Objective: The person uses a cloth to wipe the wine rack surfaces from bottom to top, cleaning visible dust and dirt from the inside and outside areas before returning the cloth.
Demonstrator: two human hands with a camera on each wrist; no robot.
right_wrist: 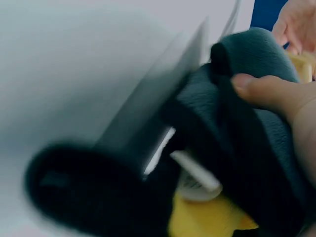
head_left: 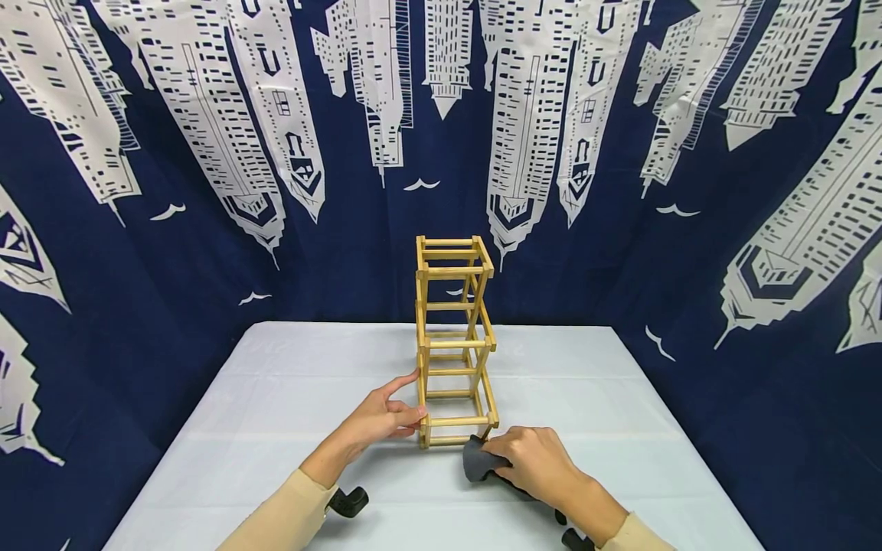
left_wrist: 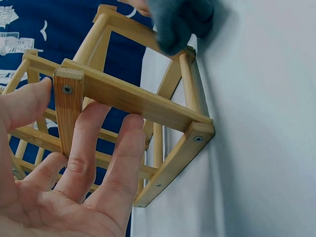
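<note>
A tall wooden rack of slats and round rods, in open tiers, stands upright on the white table in the head view. My left hand grips its lower left side; in the left wrist view thumb and fingers go round a corner post of the rack. My right hand pinches a dark grey cloth at the lower right front corner. Close up in the right wrist view, the thumb presses on the fuzzy cloth, which has a black edging. Its far side is hidden.
The white-covered table reaches back to a dark blue curtain printed with white buildings and birds. Black camera mounts sit at the wrists. Below the cloth, the right wrist view has a yellow patch.
</note>
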